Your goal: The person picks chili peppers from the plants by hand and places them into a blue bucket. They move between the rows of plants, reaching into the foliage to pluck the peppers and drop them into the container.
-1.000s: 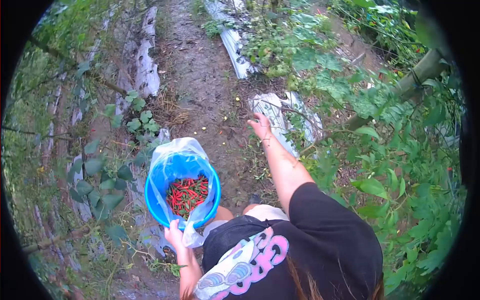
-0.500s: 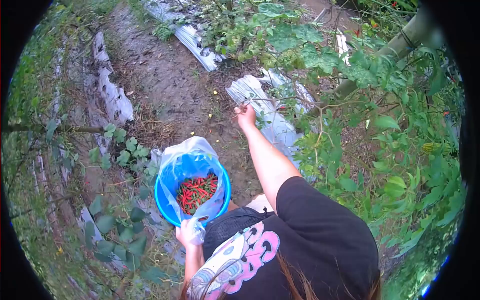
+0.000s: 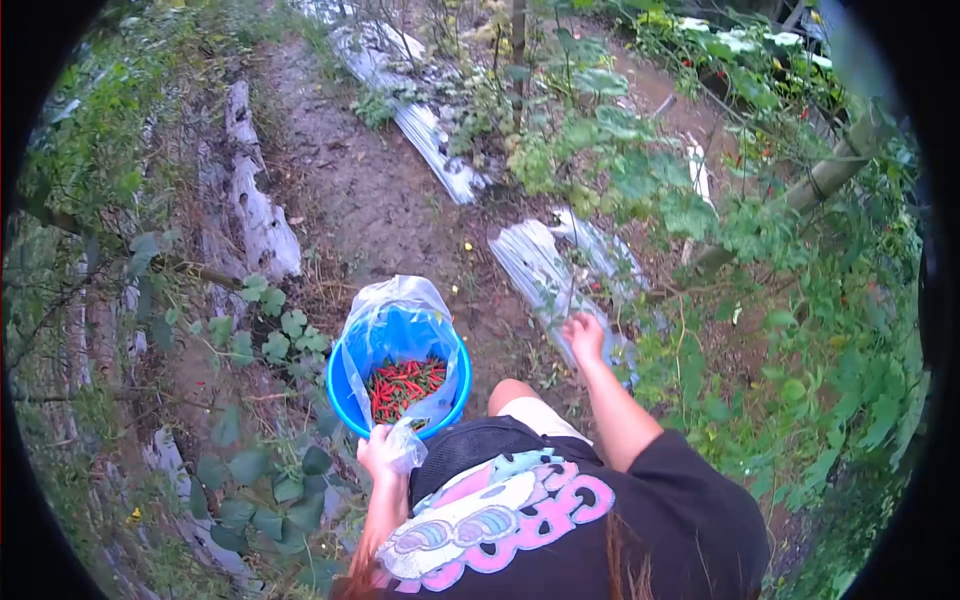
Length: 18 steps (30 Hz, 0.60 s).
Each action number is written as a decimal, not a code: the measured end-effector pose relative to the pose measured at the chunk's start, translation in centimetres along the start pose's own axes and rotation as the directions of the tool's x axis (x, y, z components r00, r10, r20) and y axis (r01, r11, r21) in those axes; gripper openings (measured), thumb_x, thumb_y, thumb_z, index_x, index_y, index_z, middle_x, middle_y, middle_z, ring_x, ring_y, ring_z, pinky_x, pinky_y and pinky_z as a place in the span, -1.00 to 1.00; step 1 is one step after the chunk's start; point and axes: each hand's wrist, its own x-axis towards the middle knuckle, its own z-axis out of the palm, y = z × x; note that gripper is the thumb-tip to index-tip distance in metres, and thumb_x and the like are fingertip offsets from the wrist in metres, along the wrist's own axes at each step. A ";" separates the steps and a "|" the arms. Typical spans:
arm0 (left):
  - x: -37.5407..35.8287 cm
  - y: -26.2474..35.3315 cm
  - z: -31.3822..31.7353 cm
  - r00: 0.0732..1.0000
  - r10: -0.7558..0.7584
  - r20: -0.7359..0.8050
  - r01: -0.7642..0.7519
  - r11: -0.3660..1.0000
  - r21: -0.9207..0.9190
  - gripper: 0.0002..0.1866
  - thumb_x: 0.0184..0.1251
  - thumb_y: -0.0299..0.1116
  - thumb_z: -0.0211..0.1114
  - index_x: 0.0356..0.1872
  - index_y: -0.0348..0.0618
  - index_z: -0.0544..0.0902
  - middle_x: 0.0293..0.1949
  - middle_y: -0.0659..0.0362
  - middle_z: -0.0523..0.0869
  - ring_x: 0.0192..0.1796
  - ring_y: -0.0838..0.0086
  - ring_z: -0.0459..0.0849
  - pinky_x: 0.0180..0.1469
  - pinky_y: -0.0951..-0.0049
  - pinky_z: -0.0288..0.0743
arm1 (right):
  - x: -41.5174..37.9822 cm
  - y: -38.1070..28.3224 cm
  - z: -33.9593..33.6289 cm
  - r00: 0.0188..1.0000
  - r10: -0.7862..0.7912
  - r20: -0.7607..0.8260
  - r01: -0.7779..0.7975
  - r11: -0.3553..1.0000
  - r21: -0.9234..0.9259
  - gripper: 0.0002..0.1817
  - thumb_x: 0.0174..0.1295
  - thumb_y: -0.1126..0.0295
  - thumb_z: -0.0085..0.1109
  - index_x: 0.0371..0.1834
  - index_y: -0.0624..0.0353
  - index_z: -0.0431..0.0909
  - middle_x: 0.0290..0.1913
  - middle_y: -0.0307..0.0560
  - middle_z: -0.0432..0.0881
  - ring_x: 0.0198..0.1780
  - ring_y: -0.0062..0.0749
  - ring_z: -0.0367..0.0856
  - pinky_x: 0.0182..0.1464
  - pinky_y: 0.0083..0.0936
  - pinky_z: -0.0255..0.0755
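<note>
Round the near rim of a blue bucket (image 3: 467, 385) is my left hand (image 3: 378, 452), closed on the rim and the bunched clear plastic bag (image 3: 385, 295) that lines it. Red chili peppers (image 3: 403, 388) with green stems lie inside the bag. To the right, my right hand (image 3: 583, 335) is raised at the edge of the leafy plants, above the silvery plastic sheet (image 3: 535, 265). Its fingers are curled, and anything between them is too small to make out.
A muddy path (image 3: 370, 185) runs forward between the rows. Green vines (image 3: 690, 340) crowd the right side around a slanting pole (image 3: 830, 175). Broad-leaved plants (image 3: 250, 467) and torn sheeting (image 3: 262, 225) stand on the left.
My right hand has drawn back towards me and to the right, with the elbow bent. The bucket stays in my left hand. The view has tilted up a little, and a knee shows.
</note>
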 end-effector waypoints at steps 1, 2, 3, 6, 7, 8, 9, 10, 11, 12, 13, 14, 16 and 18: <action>0.2 0.4 0.9 1.000 0.012 -0.012 -0.012 1.000 0.007 -0.90 -0.03 -0.52 0.17 -0.48 -0.30 0.44 -0.60 0.11 0.53 -0.61 0.36 0.57 -0.59 0.38 0.47 | -0.6 -0.5 -1.3 0.999 0.013 0.032 -0.012 1.000 -0.013 -0.82 0.28 0.52 -0.14 -0.11 0.33 0.40 -0.32 0.01 0.60 -0.41 -0.41 0.61 -0.38 -0.50 0.58; 0.8 0.7 1.8 1.000 0.024 -0.021 -0.023 1.000 0.015 -0.90 -0.04 -0.52 0.17 -0.48 -0.30 0.44 -0.59 0.10 0.53 -0.60 0.36 0.58 -0.59 0.38 0.47 | -0.9 -0.8 -2.1 0.998 0.025 0.062 -0.023 0.999 -0.025 -0.82 0.29 0.52 -0.14 -0.11 0.34 0.40 -0.31 0.04 0.60 -0.42 -0.41 0.61 -0.40 -0.51 0.58; 1.5 1.2 3.0 0.999 0.030 -0.036 -0.030 1.000 0.009 -0.90 -0.04 -0.54 0.18 -0.49 -0.29 0.43 -0.59 0.10 0.52 -0.60 0.34 0.58 -0.59 0.36 0.48 | -1.4 -1.8 -2.3 0.998 0.008 0.059 -0.004 0.998 -0.065 -0.82 0.29 0.51 -0.13 -0.10 0.32 0.40 -0.32 0.03 0.61 -0.45 -0.44 0.60 -0.43 -0.53 0.56; 4.2 2.4 6.4 0.996 0.040 -0.084 -0.039 0.999 0.007 -0.88 -0.04 -0.57 0.20 -0.53 -0.27 0.40 -0.60 0.08 0.52 -0.59 0.30 0.59 -0.58 0.29 0.50 | -0.7 -4.4 -2.5 0.994 0.020 0.104 -0.003 0.988 -0.156 -0.84 0.29 0.48 -0.06 -0.13 0.29 0.43 -0.39 -0.03 0.62 -0.53 -0.50 0.57 -0.52 -0.59 0.48; 6.1 2.2 7.1 0.996 0.024 -0.092 -0.024 1.000 0.000 -0.86 -0.01 -0.57 0.22 -0.54 -0.24 0.40 -0.59 0.07 0.52 -0.59 0.28 0.59 -0.58 0.24 0.51 | 0.1 -4.7 -2.5 0.990 0.036 0.135 -0.011 0.983 -0.184 -0.85 0.28 0.48 -0.04 -0.15 0.28 0.44 -0.42 -0.05 0.62 -0.55 -0.52 0.56 -0.55 -0.60 0.46; 8.0 1.9 8.3 0.991 0.089 -0.103 -0.084 0.995 0.055 -0.86 0.02 -0.55 0.24 -0.52 -0.24 0.41 -0.58 0.06 0.52 -0.59 0.27 0.59 -0.56 0.24 0.52 | 1.2 -4.8 -2.3 0.987 0.059 0.147 -0.028 0.980 -0.199 -0.87 0.27 0.47 -0.02 -0.19 0.28 0.46 -0.45 -0.07 0.62 -0.56 -0.53 0.55 -0.56 -0.62 0.43; 9.8 1.3 9.2 0.995 0.096 -0.030 -0.098 0.993 -0.072 -0.86 0.03 -0.53 0.25 -0.50 -0.24 0.42 -0.58 0.06 0.53 -0.59 0.27 0.59 -0.56 0.25 0.53 | 2.9 -5.3 -1.7 0.984 0.069 0.166 -0.032 0.976 -0.215 -0.88 0.26 0.46 0.01 -0.23 0.27 0.48 -0.48 -0.08 0.62 -0.58 -0.54 0.54 -0.58 -0.64 0.40; 10.6 1.7 10.6 0.992 0.115 -0.044 -0.117 0.992 -0.050 -0.87 0.05 -0.52 0.24 -0.49 -0.25 0.43 -0.58 0.07 0.53 -0.59 0.29 0.58 -0.56 0.27 0.52 | 4.5 -5.6 -1.2 0.979 0.080 0.185 -0.036 0.972 -0.230 -0.89 0.26 0.45 0.03 -0.27 0.26 0.50 -0.51 -0.10 0.62 -0.59 -0.56 0.54 -0.59 -0.65 0.38; 11.4 2.1 12.0 0.989 0.134 -0.059 -0.135 0.990 -0.026 -0.87 0.06 -0.51 0.24 -0.47 -0.25 0.44 -0.58 0.08 0.52 -0.60 0.31 0.58 -0.56 0.29 0.51 | 6.2 -5.6 -0.8 0.981 0.067 0.180 -0.021 0.969 -0.246 -0.89 0.24 0.44 0.05 -0.31 0.26 0.52 -0.52 -0.12 0.62 -0.60 -0.57 0.53 -0.60 -0.65 0.37; 11.5 3.1 14.0 0.986 0.152 -0.073 -0.153 0.988 -0.002 -0.88 0.08 -0.50 0.23 -0.46 -0.25 0.44 -0.58 0.09 0.52 -0.60 0.33 0.57 -0.56 0.32 0.50 | 7.6 -5.1 -0.3 0.983 0.062 0.173 -0.015 0.964 -0.264 -0.88 0.23 0.44 0.07 -0.36 0.27 0.54 -0.53 -0.13 0.61 -0.61 -0.58 0.52 -0.60 -0.65 0.35; 11.7 4.2 15.5 0.981 0.166 -0.099 -0.174 0.982 -0.078 -0.88 0.08 -0.50 0.23 -0.46 -0.25 0.45 -0.58 0.11 0.52 -0.60 0.35 0.56 -0.57 0.33 0.49 | 8.9 -4.4 -0.1 0.985 0.065 0.163 -0.016 0.958 -0.286 -0.87 0.22 0.43 0.09 -0.40 0.27 0.55 -0.54 -0.15 0.61 -0.62 -0.59 0.51 -0.61 -0.65 0.34; 11.5 5.1 17.2 0.976 0.173 -0.129 -0.192 0.970 -0.148 -0.89 0.08 -0.50 0.23 -0.45 -0.25 0.45 -0.59 0.12 0.52 -0.61 0.37 0.55 -0.58 0.35 0.48 | 10.0 -4.3 0.0 0.978 0.100 0.185 -0.035 0.946 -0.323 -0.87 0.19 0.43 0.09 -0.38 0.27 0.57 -0.54 -0.14 0.61 -0.60 -0.56 0.52 -0.59 -0.59 0.36; 14.9 5.8 17.7 0.964 0.258 -0.064 -0.245 0.956 0.161 -0.88 0.07 -0.51 0.24 -0.47 -0.22 0.44 -0.59 0.17 0.50 -0.61 0.44 0.53 -0.60 0.41 0.42 | 11.1 -4.3 0.1 0.963 0.168 0.212 -0.073 0.915 -0.396 -0.86 0.13 0.44 0.10 -0.34 0.26 0.60 -0.55 -0.13 0.62 -0.57 -0.50 0.54 -0.55 -0.47 0.38; 17.5 6.4 19.2 0.947 0.321 -0.013 -0.291 0.873 0.392 -0.85 0.06 -0.50 0.28 -0.49 -0.21 0.44 -0.58 0.17 0.50 -0.60 0.47 0.52 -0.59 0.42 0.41 | 11.6 -3.6 -0.3 0.972 -0.019 0.232 0.143 0.836 -0.530 -0.87 0.12 0.45 0.08 -0.37 0.25 0.60 -0.54 -0.08 0.61 -0.52 -0.38 0.56 -0.46 -0.39 0.40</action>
